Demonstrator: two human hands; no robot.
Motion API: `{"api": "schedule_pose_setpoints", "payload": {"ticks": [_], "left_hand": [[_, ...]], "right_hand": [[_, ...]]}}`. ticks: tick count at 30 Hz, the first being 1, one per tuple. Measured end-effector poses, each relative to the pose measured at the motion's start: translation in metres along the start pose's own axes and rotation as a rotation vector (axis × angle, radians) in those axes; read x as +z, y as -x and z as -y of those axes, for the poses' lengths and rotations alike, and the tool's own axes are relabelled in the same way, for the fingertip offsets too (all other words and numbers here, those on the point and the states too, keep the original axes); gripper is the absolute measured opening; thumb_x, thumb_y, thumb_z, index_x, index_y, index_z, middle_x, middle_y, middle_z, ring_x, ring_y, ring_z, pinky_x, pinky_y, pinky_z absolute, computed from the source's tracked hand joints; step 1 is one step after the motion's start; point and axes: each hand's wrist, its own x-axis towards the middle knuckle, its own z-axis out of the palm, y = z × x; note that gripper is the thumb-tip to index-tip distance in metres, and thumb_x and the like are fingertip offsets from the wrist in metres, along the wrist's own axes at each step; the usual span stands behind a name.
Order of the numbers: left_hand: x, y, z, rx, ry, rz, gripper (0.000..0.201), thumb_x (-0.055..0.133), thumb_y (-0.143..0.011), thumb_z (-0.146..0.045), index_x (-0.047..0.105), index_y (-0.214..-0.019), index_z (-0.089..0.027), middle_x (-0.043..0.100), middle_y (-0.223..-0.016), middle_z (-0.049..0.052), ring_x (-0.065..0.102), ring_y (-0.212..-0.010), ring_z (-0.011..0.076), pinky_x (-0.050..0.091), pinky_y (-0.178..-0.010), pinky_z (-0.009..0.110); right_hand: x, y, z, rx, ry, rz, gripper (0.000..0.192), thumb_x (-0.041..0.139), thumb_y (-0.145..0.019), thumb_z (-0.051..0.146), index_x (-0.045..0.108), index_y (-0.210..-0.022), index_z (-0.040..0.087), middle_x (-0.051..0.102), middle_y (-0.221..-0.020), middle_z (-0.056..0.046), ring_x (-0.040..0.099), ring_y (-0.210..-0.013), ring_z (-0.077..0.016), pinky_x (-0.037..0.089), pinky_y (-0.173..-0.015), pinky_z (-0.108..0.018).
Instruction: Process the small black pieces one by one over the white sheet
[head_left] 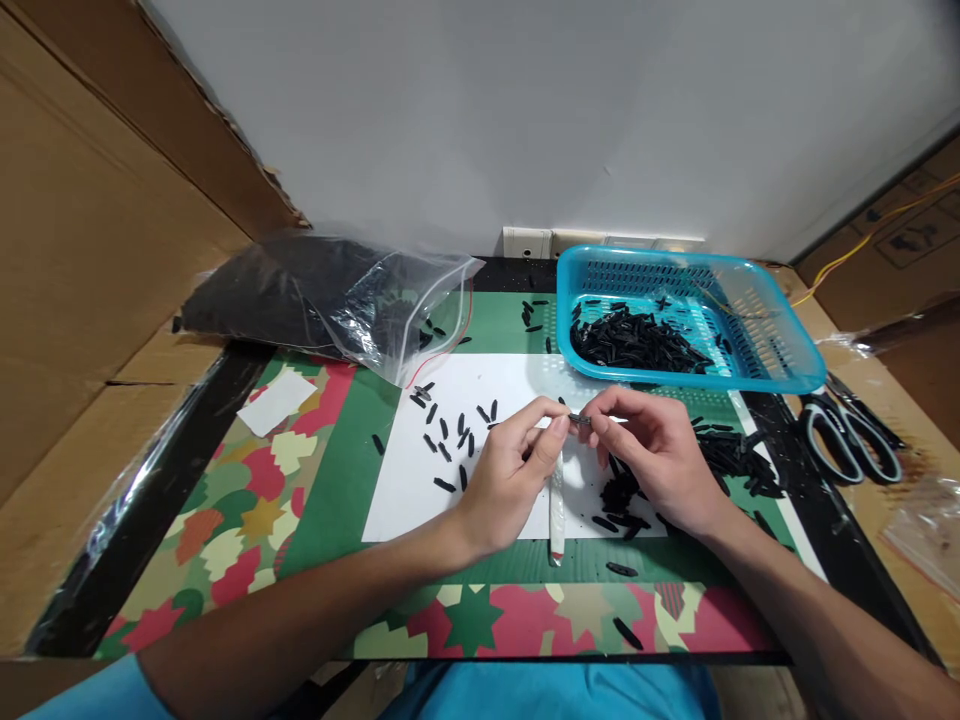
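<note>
Running along the bottom of the frame is a strip of red, green and cream patterned paper (517, 612), with one black sliver (627, 633) lying on it, probably a stray. Just above, near the centre, there's a slim white stick (556, 520), maybe plastic-wrapped, can't tell what it's for.

Middle of the frame, the left hand (499, 475) and right hand (664, 455) meet over a small dark piece (579, 420). Each has thumb and fingertips pinched on it, one per end, I'd guess because it's way too tiny for a full grip. Fingers cover the ends, so no clue if it's one bit or two.

Under them is a plain white paper sheet (401, 500), and black bits sure stand out on it. Short black slivers (444, 485) lie spread out on its left side; more are heaped (619, 490) by the right hand, easy reach.

Grey-and-black-handled scissors (846, 428) sit at the right, out of the way. Farther up, a turquoise perforated plastic basket (795, 383) keeps a bigger pile (637, 345) contained. Upper left, a bulging clear zip bag (300, 290) of dark stuff lies flat, mouth towards the middle.
</note>
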Motion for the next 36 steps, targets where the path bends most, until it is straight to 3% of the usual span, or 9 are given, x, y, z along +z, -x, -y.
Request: {"api": "schedule_pose_setpoints", "payload": {"ticks": [5, 9, 12, 14, 19, 24, 29, 32, 36], "left_hand": [[0.0, -0.002, -0.006, -0.048, 0.089, 0.002, 0.037, 0.049, -0.108, -0.059, 0.054, -0.111, -0.023, 0.033, -0.058, -0.012, 0.018, -0.045, 0.0069, 0.018, -0.043, 0.017], [-0.002, -0.003, -0.008, -0.073, 0.166, 0.052, 0.045, 0.037, -0.108, -0.067, 0.05, -0.116, -0.025, 0.036, -0.055, -0.013, 0.016, -0.041, 0.0072, 0.015, -0.04, 0.016], [-0.002, -0.001, -0.007, -0.064, 0.165, 0.052, 0.053, 0.03, -0.106, -0.073, 0.044, -0.134, -0.029, 0.044, -0.059, -0.011, 0.019, -0.044, 0.0085, 0.016, -0.042, 0.016], [-0.001, 0.002, -0.005, -0.056, 0.133, 0.051, 0.059, 0.029, -0.106, -0.074, 0.038, -0.145, -0.031, 0.049, -0.063, -0.009, 0.026, -0.048, 0.01, 0.018, -0.046, 0.017], [0.0, 0.007, -0.003, -0.024, 0.0, 0.041, 0.06, 0.03, -0.109, -0.07, 0.035, -0.152, -0.028, 0.056, -0.07, -0.005, 0.045, -0.06, 0.0148, 0.032, -0.054, 0.023], [-0.001, 0.004, -0.004, -0.02, -0.091, -0.002, 0.059, 0.029, -0.11, -0.068, 0.039, -0.15, -0.025, 0.059, -0.075, -0.003, 0.051, -0.063, 0.0165, 0.034, -0.055, 0.026], [0.0, 0.001, -0.003, -0.067, -0.068, -0.015, 0.055, 0.032, -0.11, -0.067, 0.044, -0.144, -0.027, 0.052, -0.07, -0.007, 0.037, -0.052, 0.0117, 0.029, -0.05, 0.023], [0.002, -0.002, -0.002, -0.09, -0.034, -0.046, 0.049, 0.036, -0.11, -0.066, 0.049, -0.138, -0.028, 0.046, -0.067, -0.009, 0.033, -0.05, 0.0095, 0.028, -0.048, 0.019], [0.002, -0.005, -0.001, -0.098, -0.004, -0.035, 0.044, 0.04, -0.109, -0.065, 0.055, -0.12, -0.025, 0.047, -0.065, -0.007, 0.037, -0.051, 0.009, 0.026, -0.045, 0.017]], "right_hand": [[-0.01, 0.004, 0.005, -0.404, 0.586, -0.124, 0.022, 0.055, -0.101, 0.02, 0.057, -0.079, 0.021, 0.057, -0.071, -0.001, 0.051, -0.064, -0.0159, 0.038, -0.062, -0.032], [-0.008, 0.006, 0.001, -0.543, 0.677, -0.121, 0.019, 0.059, -0.101, 0.02, 0.058, -0.082, 0.022, 0.062, -0.074, -0.005, 0.057, -0.067, -0.0192, 0.041, -0.062, -0.034], [0.004, 0.007, -0.003, -0.553, 0.566, -0.007, 0.006, 0.061, -0.103, 0.017, 0.066, -0.101, 0.021, 0.072, -0.094, -0.009, 0.068, -0.085, -0.0217, 0.051, -0.073, -0.033], [0.013, 0.007, -0.004, -0.537, 0.512, 0.055, 0.011, 0.06, -0.104, 0.017, 0.069, -0.11, 0.021, 0.074, -0.103, -0.01, 0.07, -0.091, -0.0219, 0.054, -0.077, -0.033], [0.024, 0.01, -0.004, -0.369, 0.471, 0.147, 0.012, 0.063, -0.105, 0.021, 0.073, -0.111, 0.022, 0.07, -0.091, -0.005, 0.064, -0.078, -0.018, 0.047, -0.068, -0.03], [0.023, 0.009, -0.002, -0.245, 0.439, 0.207, 0.011, 0.064, -0.104, 0.021, 0.073, -0.111, 0.023, 0.071, -0.099, -0.005, 0.065, -0.087, -0.0198, 0.046, -0.075, -0.031], [0.023, 0.005, -0.002, -0.163, 0.326, 0.2, 0.005, 0.068, -0.101, 0.018, 0.067, -0.098, 0.022, 0.066, -0.088, 0.0, 0.059, -0.076, -0.016, 0.042, -0.069, -0.028], [0.022, 0.004, -0.004, -0.173, 0.245, 0.182, 0.01, 0.069, -0.1, 0.016, 0.064, -0.094, 0.022, 0.062, -0.083, 0.002, 0.053, -0.07, -0.0138, 0.04, -0.066, -0.027], [0.021, 0.002, -0.006, -0.251, 0.156, 0.081, 0.007, 0.068, -0.104, 0.021, 0.067, -0.097, 0.022, 0.064, -0.086, 0.0, 0.059, -0.076, -0.0146, 0.046, -0.07, -0.027]]}}
